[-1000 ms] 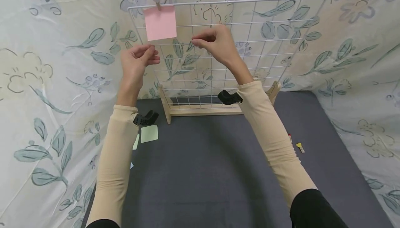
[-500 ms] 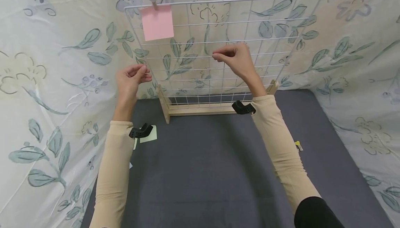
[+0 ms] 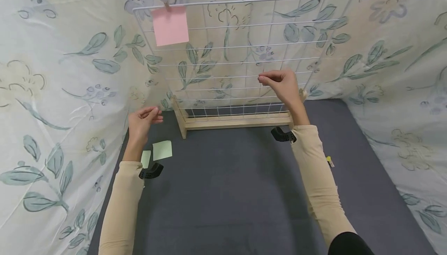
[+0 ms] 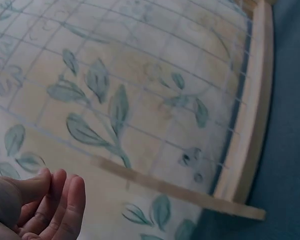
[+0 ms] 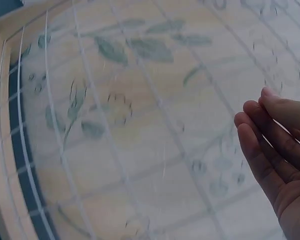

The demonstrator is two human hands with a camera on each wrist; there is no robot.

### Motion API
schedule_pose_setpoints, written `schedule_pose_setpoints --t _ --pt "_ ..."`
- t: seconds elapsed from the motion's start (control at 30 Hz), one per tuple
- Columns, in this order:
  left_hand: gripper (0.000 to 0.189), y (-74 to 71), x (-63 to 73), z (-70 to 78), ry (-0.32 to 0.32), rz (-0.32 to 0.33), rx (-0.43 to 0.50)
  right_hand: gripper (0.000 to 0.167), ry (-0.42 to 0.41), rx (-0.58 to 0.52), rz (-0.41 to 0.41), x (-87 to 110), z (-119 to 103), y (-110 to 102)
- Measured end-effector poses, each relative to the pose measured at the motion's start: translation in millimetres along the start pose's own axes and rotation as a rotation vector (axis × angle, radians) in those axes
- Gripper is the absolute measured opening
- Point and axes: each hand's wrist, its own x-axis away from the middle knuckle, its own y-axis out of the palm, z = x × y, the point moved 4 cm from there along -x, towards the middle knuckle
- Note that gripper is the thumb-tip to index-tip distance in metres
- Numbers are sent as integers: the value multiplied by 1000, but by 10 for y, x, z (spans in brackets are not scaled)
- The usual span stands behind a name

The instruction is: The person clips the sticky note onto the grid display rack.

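A pink sticky note (image 3: 171, 26) hangs from the top left of a white wire grid (image 3: 244, 2), held by a small clothespin (image 3: 167, 6). My left hand (image 3: 141, 125) hovers low, left of the grid's wooden stand (image 3: 237, 122), near the pale green notes (image 3: 162, 150). In front of the grid's lower right part is my right hand (image 3: 282, 88). Both hands have loosely curled fingers, thumb close to the index finger, with nothing visible between them. The wrist views show the left hand (image 4: 44, 205) and right hand (image 5: 280, 145) apart from the wires.
A second green note (image 3: 146, 158) lies partly behind the left wrist. To the right, a small yellow-topped clip (image 3: 330, 161) rests on the dark grey table (image 3: 227, 193). Floral cloth (image 3: 70, 72) surrounds the back and sides.
Both hands have come down from beside the pink note, the right one also moving rightward. The note stays hanging on the grid. The head view has shifted slightly.
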Motion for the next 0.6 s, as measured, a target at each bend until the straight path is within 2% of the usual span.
schedule_pose_setpoints --t 0.1,0.33,0.5,0.6 --pt "5 -147 63 -160 -37 36 -19 25 20 10 24 104 136 -114" --pt "7 -508 213 -469 -144 162 -27 26 107 50 66 451 267 -351" --pt "4 -716 326 -619 -205 225 26 32 167 69 131 653 890 -595" --pt "6 -889 401 -727 -244 288 53 35 223 125 163 794 1185 -727"
